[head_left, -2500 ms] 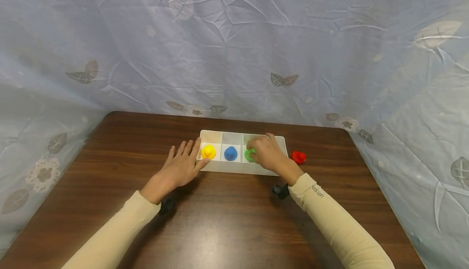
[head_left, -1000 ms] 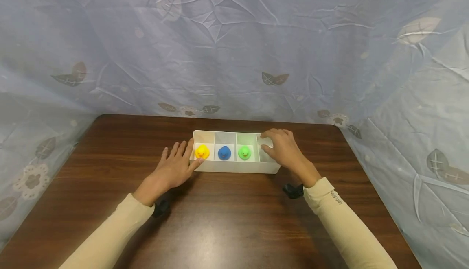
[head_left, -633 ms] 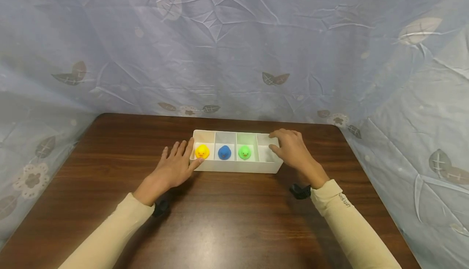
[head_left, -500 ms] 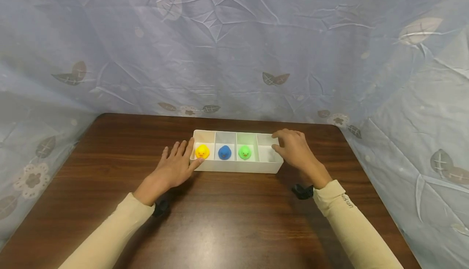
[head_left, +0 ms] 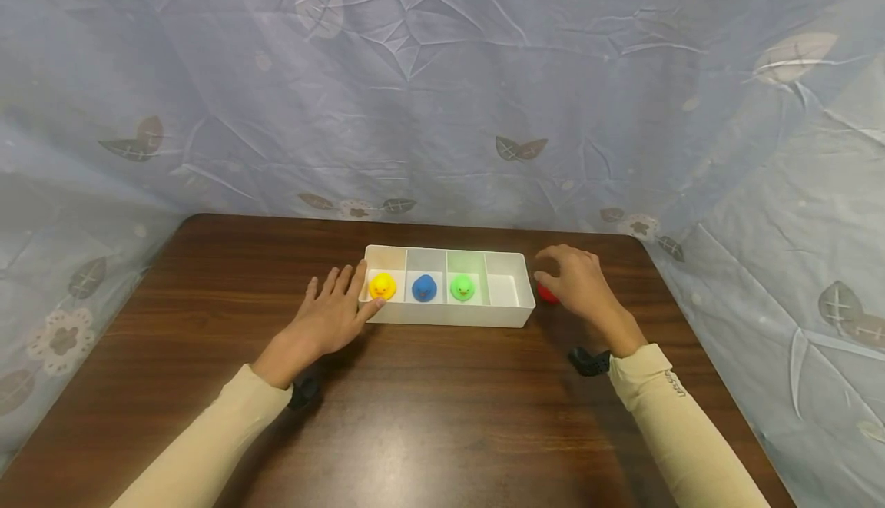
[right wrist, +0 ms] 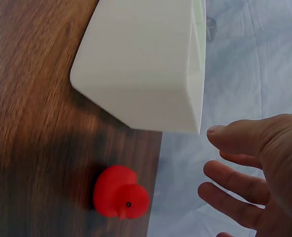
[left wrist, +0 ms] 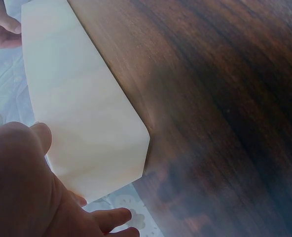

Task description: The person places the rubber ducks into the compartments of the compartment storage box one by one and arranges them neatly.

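Note:
A white box with divided compartments [head_left: 445,314] sits mid-table. From left to right it holds a yellow rubber duck [head_left: 382,287], a blue rubber duck [head_left: 425,288] and a green rubber duck [head_left: 462,287]; the rightmost compartment is bare. My left hand [head_left: 325,322] rests at the box's left end, fingers spread, thumb at the front rim. Just past the right end, my right hand [head_left: 575,281] hovers with loosely bent fingers and nothing between them. Partly hidden under it in the head view, a red rubber duck [right wrist: 120,192] lies on the table beside the box.
The dark wooden table [head_left: 442,408] stretches toward me in front of the box. Pale blue floral fabric [head_left: 442,93] hangs behind the table and along both sides. Black wrist cameras sit under both wrists, the right one [head_left: 589,362] low over the tabletop.
My right hand has let go of the green duck and moved right, past the box's end to above the red duck. The left hand keeps its place at the box.

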Tool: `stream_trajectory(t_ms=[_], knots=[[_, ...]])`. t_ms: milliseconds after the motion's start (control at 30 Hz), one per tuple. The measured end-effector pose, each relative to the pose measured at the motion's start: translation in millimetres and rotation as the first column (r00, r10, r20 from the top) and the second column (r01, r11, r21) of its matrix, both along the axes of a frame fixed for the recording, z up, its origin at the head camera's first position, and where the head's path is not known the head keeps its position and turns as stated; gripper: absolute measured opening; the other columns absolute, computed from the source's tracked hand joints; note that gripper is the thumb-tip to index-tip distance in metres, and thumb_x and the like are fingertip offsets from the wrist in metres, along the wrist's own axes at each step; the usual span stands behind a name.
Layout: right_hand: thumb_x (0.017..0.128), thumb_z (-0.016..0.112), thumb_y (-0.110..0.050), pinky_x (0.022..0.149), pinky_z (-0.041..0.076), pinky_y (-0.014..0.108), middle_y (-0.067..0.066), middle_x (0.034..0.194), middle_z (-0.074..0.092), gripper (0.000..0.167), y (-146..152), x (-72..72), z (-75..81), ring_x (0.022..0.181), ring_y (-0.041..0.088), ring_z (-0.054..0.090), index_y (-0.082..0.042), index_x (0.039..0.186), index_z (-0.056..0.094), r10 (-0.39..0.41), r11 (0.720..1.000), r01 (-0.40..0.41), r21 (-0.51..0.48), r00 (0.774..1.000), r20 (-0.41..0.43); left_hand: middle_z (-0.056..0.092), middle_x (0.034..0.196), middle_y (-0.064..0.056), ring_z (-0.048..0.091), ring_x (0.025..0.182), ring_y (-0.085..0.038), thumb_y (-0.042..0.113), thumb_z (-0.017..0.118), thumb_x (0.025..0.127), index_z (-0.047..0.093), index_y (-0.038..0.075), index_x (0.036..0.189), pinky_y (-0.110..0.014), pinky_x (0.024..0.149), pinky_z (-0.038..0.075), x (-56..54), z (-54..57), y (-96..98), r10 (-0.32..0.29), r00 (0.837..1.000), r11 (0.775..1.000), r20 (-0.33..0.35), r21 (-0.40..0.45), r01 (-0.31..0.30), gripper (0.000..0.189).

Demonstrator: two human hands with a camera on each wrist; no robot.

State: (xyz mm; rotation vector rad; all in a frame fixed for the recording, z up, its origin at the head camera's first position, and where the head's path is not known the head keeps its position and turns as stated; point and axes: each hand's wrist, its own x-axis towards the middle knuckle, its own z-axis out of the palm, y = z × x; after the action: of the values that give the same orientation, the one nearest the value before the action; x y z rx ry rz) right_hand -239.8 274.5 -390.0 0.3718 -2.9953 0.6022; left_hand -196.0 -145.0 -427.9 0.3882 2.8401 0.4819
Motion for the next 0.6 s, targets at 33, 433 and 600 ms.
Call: stream_trajectory(t_ms=[33, 433, 600], knots=[[0.099, 0.074, -0.018, 0.117, 0.033, 0.068, 0.022, 0.137, 0.071, 0.035, 1.8, 0.0, -0.3, 0.132, 0.046, 0.064, -0.003, 0.131, 0.071, -0.003, 1.0, 0.003, -0.001, 1.0, -0.001, 0.013, 0.177, -0.03, 0.012, 0.164, -0.054, 0.057, 0.032, 0.114, -0.002, 0.008, 0.172, -0.076, 0.129, 0.006, 0.0, 0.2, 0.0, 0.0, 1.0, 1.0, 0.0, 0.0, 0.0, 0.084], [0.099, 0.074, -0.019, 0.11, 0.035, 0.072, 0.028, 0.137, 0.069, 0.039, 22.2, 1.4, -8.1, 0.129, 0.052, 0.063, 0.0, 0.132, 0.069, -0.025, 1.0, 0.025, 0.008, 1.0, 0.014, 0.013, 0.177, -0.03, 0.012, 0.164, -0.054, 0.058, 0.032, 0.114, -0.002, 0.008, 0.172, -0.076, 0.13, 0.006, 0.5, -0.7, -0.3, 0.002, 1.0, 1.0, -0.001, 0.0, -0.002, 0.084], [0.099, 0.074, -0.018, 0.108, 0.037, 0.071, 0.031, 0.138, 0.068, 0.039, 29.3, 1.4, -11.7, 0.129, 0.054, 0.062, 0.001, 0.133, 0.069, -0.036, 0.999, 0.036, 0.019, 0.999, 0.026, 0.013, 0.177, -0.03, 0.012, 0.164, -0.054, 0.058, 0.032, 0.114, -0.002, 0.009, 0.173, -0.076, 0.13, 0.006, -0.1, -1.1, 0.1, 0.004, 1.0, 1.0, -0.002, -0.004, -0.004, 0.084]])
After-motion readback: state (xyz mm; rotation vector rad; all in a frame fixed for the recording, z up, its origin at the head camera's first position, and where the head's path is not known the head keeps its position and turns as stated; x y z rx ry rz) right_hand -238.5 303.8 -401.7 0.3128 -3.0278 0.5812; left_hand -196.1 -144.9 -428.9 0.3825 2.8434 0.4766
